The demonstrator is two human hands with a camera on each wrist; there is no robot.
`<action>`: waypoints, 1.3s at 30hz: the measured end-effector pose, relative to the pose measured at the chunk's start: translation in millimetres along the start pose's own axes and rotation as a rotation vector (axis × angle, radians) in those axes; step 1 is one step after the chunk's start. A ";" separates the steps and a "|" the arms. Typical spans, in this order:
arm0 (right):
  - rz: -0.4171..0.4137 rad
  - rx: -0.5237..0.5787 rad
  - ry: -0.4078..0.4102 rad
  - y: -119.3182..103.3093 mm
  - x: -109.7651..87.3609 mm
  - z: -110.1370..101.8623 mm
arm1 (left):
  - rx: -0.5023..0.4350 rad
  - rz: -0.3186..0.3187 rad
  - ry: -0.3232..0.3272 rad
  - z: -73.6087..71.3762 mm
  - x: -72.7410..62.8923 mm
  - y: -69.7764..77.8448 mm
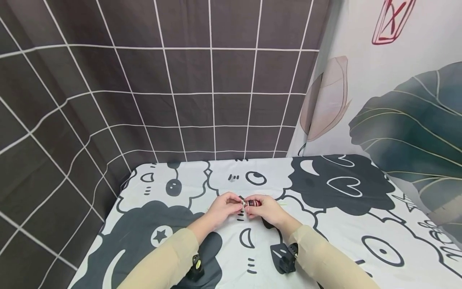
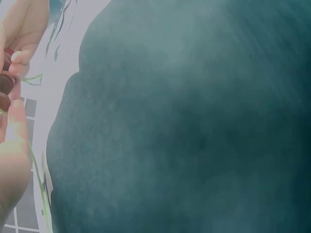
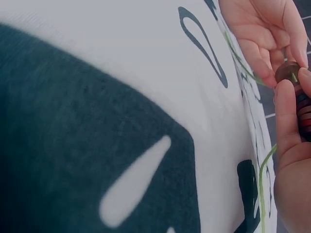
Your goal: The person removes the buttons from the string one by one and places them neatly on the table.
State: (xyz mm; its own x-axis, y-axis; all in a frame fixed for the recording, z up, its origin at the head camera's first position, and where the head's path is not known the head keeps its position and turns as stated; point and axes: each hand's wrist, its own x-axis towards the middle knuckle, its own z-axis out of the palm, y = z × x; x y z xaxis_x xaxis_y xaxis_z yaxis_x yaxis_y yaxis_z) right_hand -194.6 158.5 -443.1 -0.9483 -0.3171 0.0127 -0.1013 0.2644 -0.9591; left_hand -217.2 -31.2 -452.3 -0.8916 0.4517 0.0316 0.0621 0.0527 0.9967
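Cartoon-print cloth [image 1: 260, 259] lay below; I saw the right hand [image 1: 269, 210], grip curled round the beads [image 1: 253, 203], the left hand [image 1: 224, 209] pinching their left end.

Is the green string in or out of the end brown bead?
In, apparently: the right wrist view shows green string at the centre of the end brown bead.

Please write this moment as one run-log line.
Left hand: pinches brown round end bead | Right hand: grips row of dark red and brown round beads | Thin green cord: beside both hands
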 end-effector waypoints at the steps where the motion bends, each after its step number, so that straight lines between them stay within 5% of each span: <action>1: -0.004 -0.006 -0.001 -3.5 -1.3 0.0 | -0.005 -0.010 0.003 -1.1 1.9 -3.6; 9: -0.005 -0.045 -0.004 -28.3 -9.5 -1.5 | 0.000 -0.030 0.027 -7.8 -4.5 5.8; 13: 0.008 -0.053 0.014 -15.7 -3.8 -6.0 | 0.022 -0.014 0.035 -9.7 -11.3 20.3; 19: 0.019 -0.064 0.028 3.3 4.0 -12.0 | -0.006 -0.009 0.038 -13.5 -12.7 20.6; 39: 0.016 -0.084 0.018 7.4 5.2 -17.3 | -0.013 -0.024 0.061 -25.1 -15.1 24.3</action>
State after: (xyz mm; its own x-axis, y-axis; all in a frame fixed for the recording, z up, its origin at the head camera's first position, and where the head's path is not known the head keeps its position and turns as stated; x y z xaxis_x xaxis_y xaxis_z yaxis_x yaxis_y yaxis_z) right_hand -205.5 174.5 -445.3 -0.9553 -0.2958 0.0037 -0.1105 0.3450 -0.9321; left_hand -213.4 -59.1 -426.7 -0.9187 0.3948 0.0120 0.0348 0.0507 0.9981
